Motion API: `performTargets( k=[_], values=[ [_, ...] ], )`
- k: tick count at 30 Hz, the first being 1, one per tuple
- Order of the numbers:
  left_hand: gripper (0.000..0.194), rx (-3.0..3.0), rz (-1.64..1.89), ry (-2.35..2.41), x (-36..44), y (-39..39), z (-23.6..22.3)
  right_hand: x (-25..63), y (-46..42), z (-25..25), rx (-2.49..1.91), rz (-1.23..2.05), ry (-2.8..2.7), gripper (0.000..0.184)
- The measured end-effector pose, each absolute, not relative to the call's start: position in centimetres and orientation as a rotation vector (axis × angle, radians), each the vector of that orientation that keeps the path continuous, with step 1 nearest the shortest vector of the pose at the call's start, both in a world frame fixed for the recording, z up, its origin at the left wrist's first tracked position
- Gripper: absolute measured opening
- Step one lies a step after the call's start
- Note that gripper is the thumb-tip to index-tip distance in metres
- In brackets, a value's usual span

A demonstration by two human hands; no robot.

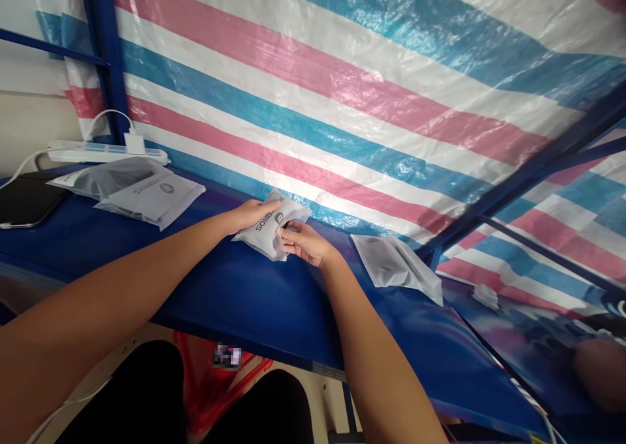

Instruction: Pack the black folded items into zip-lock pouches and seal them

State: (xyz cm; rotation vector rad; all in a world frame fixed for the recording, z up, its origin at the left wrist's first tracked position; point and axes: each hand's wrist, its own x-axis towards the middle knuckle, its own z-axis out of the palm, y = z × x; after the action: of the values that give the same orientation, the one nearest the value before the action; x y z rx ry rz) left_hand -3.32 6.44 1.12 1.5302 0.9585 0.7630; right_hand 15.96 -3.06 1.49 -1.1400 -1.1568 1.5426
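A frosted plastic zip bag [267, 232] with dark lettering and a round logo is tilted up over the blue tabletop. My left hand [250, 214] grips its left side, thumb across the front and the other fingers hidden behind. At the bag's right side, my right hand [307, 243] pinches the edge between thumb and fingers. The plastic bulges a little; what is inside cannot be made out. To the left lie two similar frosted bags, the nearer one [154, 199] overlapping the farther one [105, 178]. Another frosted bag [396, 268] rests to the right of my hands.
A white power strip [73, 152] with a plugged-in charger [135, 143] and a dark tablet-like device [29, 199] sit at the left. Striped sheeting [303, 92] hangs behind the blue table [254, 300]. Blue frame bars [528, 163] rise at the right. Something red [205, 379] is below.
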Motion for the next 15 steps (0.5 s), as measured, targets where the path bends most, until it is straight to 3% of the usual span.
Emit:
performTargets(
  k=[15],
  values=[
    [0.059,1.769,1.017,1.07,-2.69,5.74,1.05,15.77,-2.54,1.06,-1.023,1.565,-1.054,0.027]
  ],
)
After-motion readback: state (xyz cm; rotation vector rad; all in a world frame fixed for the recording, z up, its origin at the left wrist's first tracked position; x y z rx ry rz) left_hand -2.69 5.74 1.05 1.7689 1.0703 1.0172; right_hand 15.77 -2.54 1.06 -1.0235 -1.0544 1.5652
